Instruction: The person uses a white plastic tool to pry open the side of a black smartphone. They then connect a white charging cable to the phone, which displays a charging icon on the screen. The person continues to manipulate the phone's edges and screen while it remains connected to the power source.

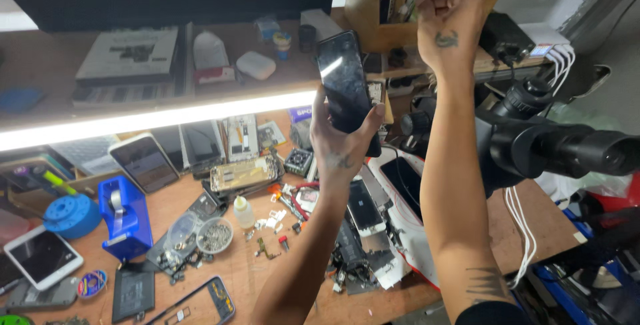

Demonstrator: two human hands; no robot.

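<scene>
Both forearms were bare, no gloves, rings or watch seen. Left hand [341,148] had a small dark tattoo on its back, nr the wrist. Right hand [445,22] had a dark tattoo on the wrist; another dark, streaky tattoo showed lower on the R forearm. Dark sleeve edge at R elbow.

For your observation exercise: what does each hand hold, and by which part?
The left hand grips a dark phone by its lower end, fingers round its edges. The right hand reaches into a wooden organiser; whether it holds anything cannot be told.
</scene>
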